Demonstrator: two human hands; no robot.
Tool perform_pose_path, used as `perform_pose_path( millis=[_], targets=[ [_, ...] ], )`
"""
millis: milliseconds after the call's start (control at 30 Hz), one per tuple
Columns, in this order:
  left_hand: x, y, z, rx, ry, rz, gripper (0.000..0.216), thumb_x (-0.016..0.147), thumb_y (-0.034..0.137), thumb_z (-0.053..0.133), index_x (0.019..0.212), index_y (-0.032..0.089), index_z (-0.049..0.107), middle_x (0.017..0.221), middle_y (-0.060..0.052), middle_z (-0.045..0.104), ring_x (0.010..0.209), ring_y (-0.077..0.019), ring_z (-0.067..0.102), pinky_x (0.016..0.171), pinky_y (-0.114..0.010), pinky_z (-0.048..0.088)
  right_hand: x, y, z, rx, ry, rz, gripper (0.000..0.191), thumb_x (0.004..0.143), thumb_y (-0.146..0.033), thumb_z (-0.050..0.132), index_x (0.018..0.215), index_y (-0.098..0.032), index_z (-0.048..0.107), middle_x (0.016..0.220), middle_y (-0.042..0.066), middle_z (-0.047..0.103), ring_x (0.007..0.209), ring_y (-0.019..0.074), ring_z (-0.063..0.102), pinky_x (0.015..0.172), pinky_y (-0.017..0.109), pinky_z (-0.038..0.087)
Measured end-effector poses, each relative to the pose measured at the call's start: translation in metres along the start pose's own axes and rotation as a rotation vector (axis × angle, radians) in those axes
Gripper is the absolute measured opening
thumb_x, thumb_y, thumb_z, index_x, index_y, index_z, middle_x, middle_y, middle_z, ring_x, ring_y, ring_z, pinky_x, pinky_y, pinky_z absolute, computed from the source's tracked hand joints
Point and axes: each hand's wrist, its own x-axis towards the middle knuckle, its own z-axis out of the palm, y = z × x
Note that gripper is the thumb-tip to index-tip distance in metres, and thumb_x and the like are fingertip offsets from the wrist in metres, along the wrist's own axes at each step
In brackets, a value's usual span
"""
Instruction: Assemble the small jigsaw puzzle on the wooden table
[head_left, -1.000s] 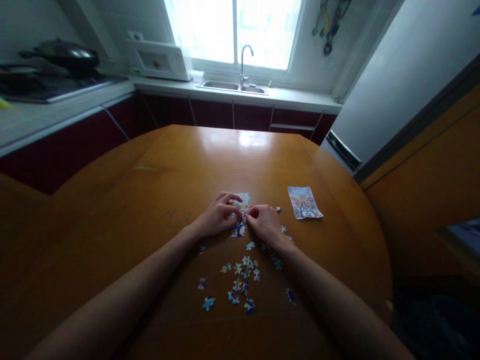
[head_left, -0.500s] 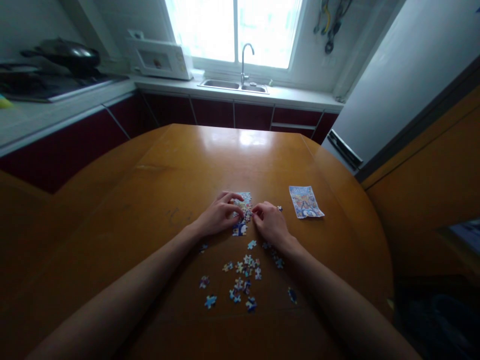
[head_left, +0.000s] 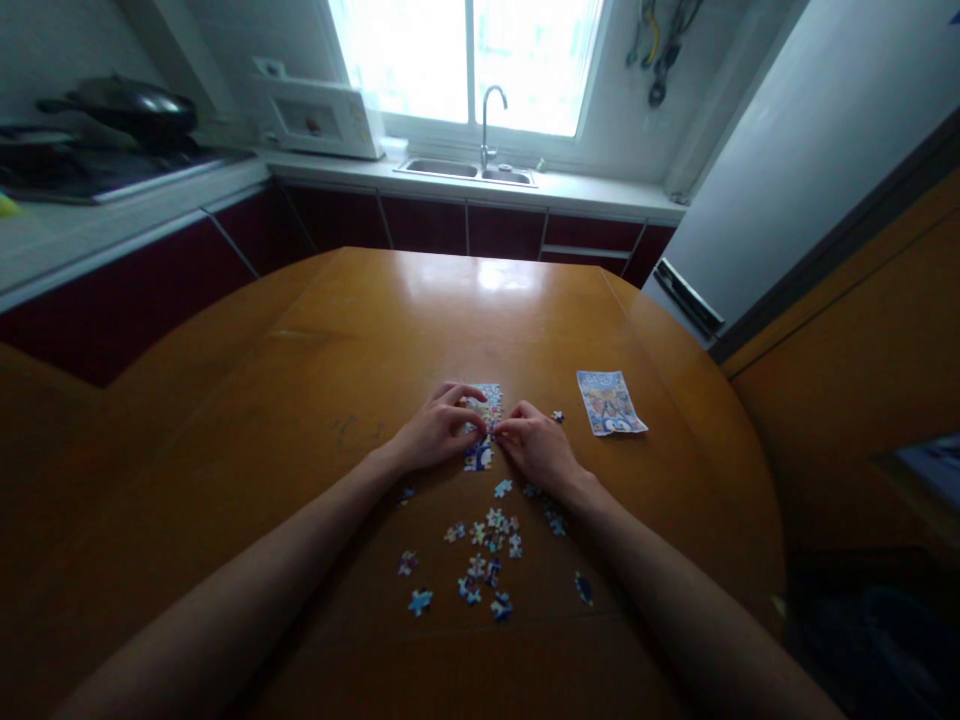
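Note:
A partly joined jigsaw puzzle [head_left: 487,395] lies on the wooden table, with a dark blue and white patch [head_left: 478,458] at its near end. My left hand [head_left: 436,428] rests at the puzzle's left side, fingers curved and apart, thumb and fingertips touching it. At the right edge, my right hand [head_left: 538,446] pinches a small puzzle piece, mostly hidden by the fingertips, against the puzzle. Loose puzzle pieces [head_left: 495,520] are scattered nearer to me, some beside my right wrist. One single piece [head_left: 557,416] sits just beyond my right hand.
A creased printed picture sheet [head_left: 611,403] lies to the right on the round-cornered table [head_left: 360,320]. Past the table are a counter with a sink [head_left: 442,168], a microwave [head_left: 319,118] and a stove with a pan [head_left: 135,105]. A fridge [head_left: 780,150] stands at right.
My right hand's fingertips have shifted slightly left, onto the puzzle's right edge. The left hand stays in place.

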Motion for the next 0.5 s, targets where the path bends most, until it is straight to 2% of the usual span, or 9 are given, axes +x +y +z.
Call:
perform_pose_path(
  millis=[300, 500],
  targets=[
    [0.0002, -0.0002, 0.0003, 0.002, 0.001, 0.004, 0.01, 0.091, 0.029, 0.069, 0.09, 0.028, 0.079, 0.125, -0.005, 0.061, 0.121, -0.026, 0.05, 0.105, -0.047, 0.045, -0.001, 0.0006, 0.001, -0.008, -0.005, -0.096, 0.022, 0.097, -0.024, 0.057, 0.103, -0.027, 0.078, 0.104, 0.005, 0.064, 0.083, 0.0156, 0.059, 0.076, 0.029, 0.044],
    [0.0001, -0.0004, 0.0002, 0.012, -0.002, -0.002, 0.009, 0.089, 0.027, 0.07, 0.088, 0.029, 0.079, 0.125, -0.005, 0.061, 0.121, -0.0267, 0.049, 0.105, -0.049, 0.045, 0.0003, 0.0045, 0.0012, 0.036, -0.01, -0.095, 0.022, 0.095, -0.023, 0.059, 0.092, -0.026, 0.08, 0.101, 0.006, 0.066, 0.082, 0.0167, 0.06, 0.077, 0.03, 0.045]
  ],
)
